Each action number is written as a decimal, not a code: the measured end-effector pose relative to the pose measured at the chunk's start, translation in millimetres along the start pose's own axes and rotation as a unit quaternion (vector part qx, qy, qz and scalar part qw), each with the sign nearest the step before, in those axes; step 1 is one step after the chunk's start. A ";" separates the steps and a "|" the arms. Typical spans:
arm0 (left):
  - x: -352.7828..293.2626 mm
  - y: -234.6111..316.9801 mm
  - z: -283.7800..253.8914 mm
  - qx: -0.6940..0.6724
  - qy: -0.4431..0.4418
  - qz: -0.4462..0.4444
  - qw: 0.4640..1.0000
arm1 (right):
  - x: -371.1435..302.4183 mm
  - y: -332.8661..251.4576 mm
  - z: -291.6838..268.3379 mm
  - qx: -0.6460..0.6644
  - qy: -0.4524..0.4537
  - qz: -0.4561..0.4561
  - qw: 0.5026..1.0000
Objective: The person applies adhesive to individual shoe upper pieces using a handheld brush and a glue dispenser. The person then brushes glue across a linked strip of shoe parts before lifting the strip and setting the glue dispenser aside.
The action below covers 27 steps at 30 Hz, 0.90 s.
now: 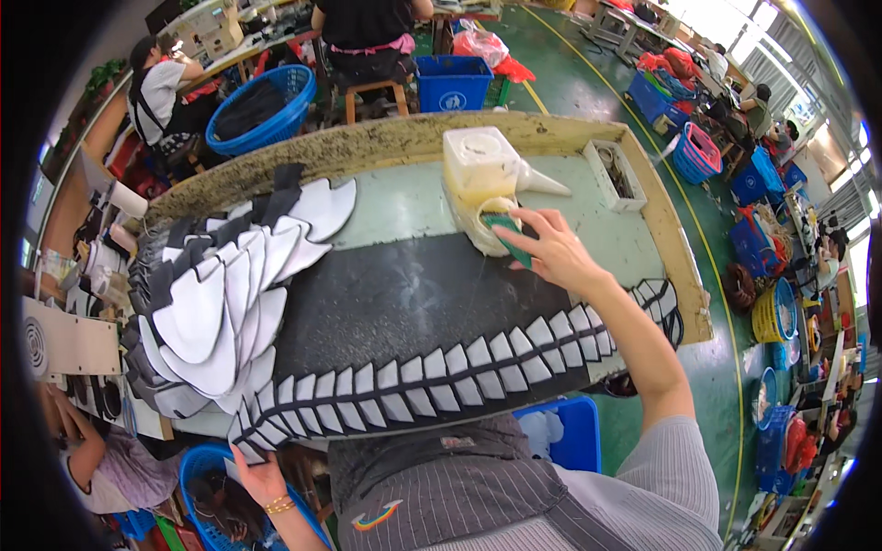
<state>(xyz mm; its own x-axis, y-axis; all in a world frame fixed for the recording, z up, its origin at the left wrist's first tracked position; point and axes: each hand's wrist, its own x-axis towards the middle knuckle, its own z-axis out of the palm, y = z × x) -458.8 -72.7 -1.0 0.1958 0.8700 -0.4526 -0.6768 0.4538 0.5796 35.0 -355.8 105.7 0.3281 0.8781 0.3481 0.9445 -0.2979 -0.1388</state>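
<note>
My right hand (554, 248) grips a flat green tool (512, 241) at the mouth of a translucent plastic jug (478, 165) with yellowish contents, seemingly glue. The tool's working end is hidden by the jug's opening. A long curved row of overlapping grey-white fabric pieces with dark edges (441, 381) lies along the table's near edge. At its left end, my left hand (262, 482) pinches the last piece, thumb on top; the other fingers are mostly hidden beneath. Left of the table's middle rests a heap of white, tongue-shaped shoe pieces (207, 312) with black parts.
The table (390, 207) has a raised, stained rim (367, 142) and a dark mat (367, 294). A small white box (614, 174) stands at the far right. Blue baskets (207, 473) and a blue bin (574, 436) flank me below. Several people sit at work around.
</note>
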 end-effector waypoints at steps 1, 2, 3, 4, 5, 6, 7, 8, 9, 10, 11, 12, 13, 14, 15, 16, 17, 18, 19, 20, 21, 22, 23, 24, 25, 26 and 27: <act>0.6 -4.2 3.6 -0.006 0.015 0.002 1.000 | 6.1 8.5 8.0 0.016 -0.001 -0.012 1.000; -11.5 -4.5 12.3 -0.005 -0.021 -0.007 1.000 | 11.5 8.5 8.5 0.017 0.003 -0.020 1.000; -10.7 -2.7 12.8 -0.009 -0.021 -0.001 1.000 | 13.3 6.3 7.7 0.172 0.058 0.083 0.980; -8.9 -1.3 10.1 0.005 -0.067 0.004 0.998 | 18.4 5.6 7.3 0.322 0.106 0.184 0.922; -14.8 2.9 2.4 0.022 -0.107 0.010 0.994 | 26.6 4.5 6.0 0.328 0.099 0.180 0.922; -10.3 5.8 -4.9 0.017 -0.107 0.015 0.994 | 32.9 3.7 1.7 0.334 0.086 0.227 0.911; -10.3 7.5 -13.2 0.021 -0.101 0.012 0.995 | 38.1 5.1 -0.1 0.339 0.072 0.274 0.897; -7.4 7.7 -13.7 0.021 -0.122 0.000 0.992 | 37.7 18.8 15.9 0.273 0.107 0.194 0.936; -4.3 6.5 -10.8 0.020 -0.143 -0.009 0.989 | 42.7 19.9 19.0 0.272 0.105 0.195 0.936; -4.3 4.8 -8.3 0.022 -0.158 -0.013 0.987 | 47.6 18.4 22.0 0.285 0.081 0.259 0.919; -2.7 2.5 -7.4 0.022 -0.159 -0.014 0.987 | 53.1 18.8 24.5 0.297 0.058 0.319 0.898; -0.7 0.0 -8.1 0.028 -0.152 -0.009 0.988 | 56.1 23.6 26.5 0.313 0.106 0.354 0.875; 2.7 -2.1 -9.1 0.033 -0.145 -0.005 0.989 | 54.4 35.8 27.4 0.311 0.108 0.354 0.875; 5.4 -2.2 -13.7 0.039 -0.116 -0.005 0.992 | 51.4 50.3 28.5 0.401 0.134 0.373 0.826; 5.2 -2.6 -13.0 0.037 -0.114 -0.004 0.993 | 48.9 56.4 25.0 0.486 0.156 0.391 0.766; 6.3 -3.7 -10.9 0.033 -0.119 -0.005 0.992 | 47.4 59.5 21.2 0.486 0.154 0.389 0.767; 2.5 -2.6 -11.6 0.030 -0.121 -0.006 0.992 | 46.9 53.3 11.6 0.491 0.198 0.390 0.753; -0.4 -0.2 -11.7 0.016 -0.151 -0.013 0.988 | 45.8 50.0 7.1 0.496 0.241 0.390 0.738; -3.4 0.1 -11.4 0.016 -0.142 -0.009 0.990 | 42.6 51.9 10.4 0.499 0.231 0.389 0.739; -10.5 2.2 -6.7 0.021 -0.137 -0.015 0.990 | 39.5 52.8 14.6 0.495 0.250 0.393 0.733; -14.9 4.4 -2.3 0.025 -0.131 -0.018 0.991 | 39.1 53.4 20.6 0.494 0.266 0.396 0.727; -13.2 3.0 -4.2 0.007 -0.128 -0.035 0.991 | 34.5 52.3 23.7 0.528 0.243 0.432 0.690; -5.9 -0.7 -9.6 -0.011 -0.124 -0.047 0.991 | 26.7 46.8 28.7 0.561 0.214 0.466 0.650; 4.5 -8.8 -11.6 -0.014 -0.113 -0.040 0.993 | 18.9 34.1 24.9 0.587 0.149 0.464 0.647; -0.6 -10.3 -8.8 -0.006 -0.084 -0.014 0.996 | 22.4 19.4 34.7 0.623 0.060 0.458 0.631; -4.0 -13.5 2.7 0.009 -0.097 0.004 0.995 | 26.2 -10.7 29.5 0.651 0.026 0.429 0.626; -7.0 -16.5 11.4 0.027 -0.114 0.013 0.993 | 32.2 -39.9 21.3 0.673 -0.001 0.404 0.619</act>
<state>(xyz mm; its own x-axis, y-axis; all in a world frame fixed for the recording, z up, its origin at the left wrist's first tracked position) -440.8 -84.0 0.3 0.3385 0.8998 -0.2752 -0.6462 0.4349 0.6271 7.5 -307.6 102.7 0.6828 0.6463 -0.3407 -0.4002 -0.0594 -0.9145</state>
